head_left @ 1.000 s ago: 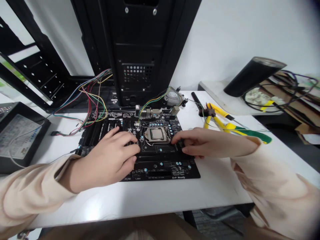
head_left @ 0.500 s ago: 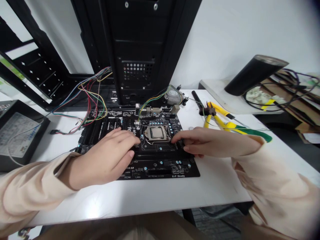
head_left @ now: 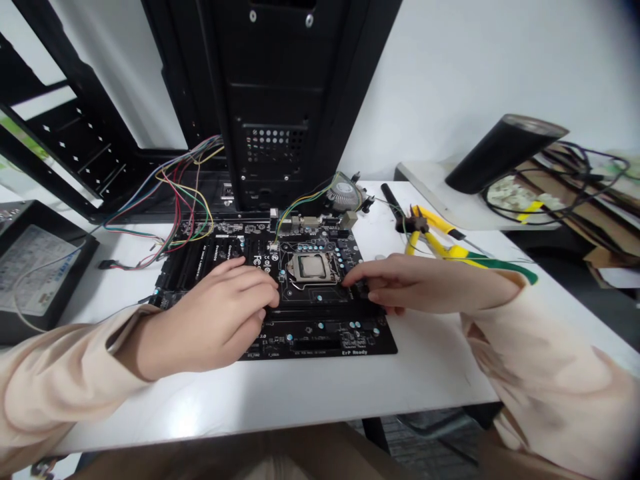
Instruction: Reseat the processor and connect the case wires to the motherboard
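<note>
A black motherboard (head_left: 300,347) lies flat on the white table. Its processor (head_left: 313,265) sits in the metal-framed socket at the centre right of the board. My left hand (head_left: 220,317) rests over the left-centre of the board, fingers bent and close together. Its fingertips reach down beside the dark memory slots, and whatever they pinch is hidden. From the right, my right hand (head_left: 420,283) touches the board, the index finger pointing down just right of the socket. Its thumb and other fingers curl at the board's right edge, partly out of sight.
Behind the board stands a black computer case (head_left: 285,73) trailing coloured wires (head_left: 180,183). A power supply (head_left: 37,267) is on the left, and a cooler fan (head_left: 344,193) behind the board. Yellow-handled pliers (head_left: 423,230) and a black cylinder (head_left: 500,157) are to the right.
The fingers of my left hand have bent in more, and its thumb is tucked closer. My right hand has hardly moved. The whole view has shifted slightly.
</note>
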`<state>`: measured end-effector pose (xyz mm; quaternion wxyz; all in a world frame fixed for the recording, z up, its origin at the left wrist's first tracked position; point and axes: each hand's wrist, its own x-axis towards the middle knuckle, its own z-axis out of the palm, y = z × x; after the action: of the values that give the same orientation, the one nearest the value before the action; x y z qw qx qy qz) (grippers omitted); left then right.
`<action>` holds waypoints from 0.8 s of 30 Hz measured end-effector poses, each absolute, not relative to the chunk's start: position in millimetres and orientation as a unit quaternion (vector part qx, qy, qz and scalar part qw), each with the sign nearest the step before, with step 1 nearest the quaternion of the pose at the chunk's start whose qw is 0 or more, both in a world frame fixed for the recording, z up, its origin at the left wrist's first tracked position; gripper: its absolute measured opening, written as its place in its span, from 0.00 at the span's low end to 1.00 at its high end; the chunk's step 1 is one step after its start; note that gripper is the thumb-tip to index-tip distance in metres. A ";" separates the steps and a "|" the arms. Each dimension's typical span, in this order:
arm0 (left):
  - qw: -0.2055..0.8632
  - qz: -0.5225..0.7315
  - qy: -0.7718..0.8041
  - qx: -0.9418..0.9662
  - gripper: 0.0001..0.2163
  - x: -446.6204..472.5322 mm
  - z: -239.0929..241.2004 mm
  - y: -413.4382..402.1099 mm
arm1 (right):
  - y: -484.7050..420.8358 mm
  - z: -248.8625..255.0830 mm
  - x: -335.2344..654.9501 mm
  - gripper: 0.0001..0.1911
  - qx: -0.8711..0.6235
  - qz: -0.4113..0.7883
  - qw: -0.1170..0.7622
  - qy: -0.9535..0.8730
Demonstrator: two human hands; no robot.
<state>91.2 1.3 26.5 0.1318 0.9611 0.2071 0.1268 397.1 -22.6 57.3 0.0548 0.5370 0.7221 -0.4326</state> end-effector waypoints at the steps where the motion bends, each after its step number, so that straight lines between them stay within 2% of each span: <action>1: 0.133 0.123 0.208 0.961 0.11 91.2 26.6 1.1 | -22.8 57.6 396.8 0.22 0.540 -0.431 0.055 0.721; 8: 0.136 0.114 0.212 0.961 0.11 91.1 27.1 -1.1 | -24.7 60.1 394.1 0.26 0.547 -0.387 0.063 0.740; 17: 0.125 0.127 0.213 0.961 0.10 91.9 24.6 0.7 | -26.2 60.1 393.0 0.26 0.543 -0.371 0.069 0.750; 24: 0.131 0.131 0.213 0.959 0.18 88.6 24.0 -0.9 | -26.3 63.3 391.9 0.26 0.541 -0.371 0.080 0.751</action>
<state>88.6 -0.9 24.0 0.1314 0.9591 0.2134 0.1315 391.9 -26.3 63.3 0.0801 0.5410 0.7508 -0.3705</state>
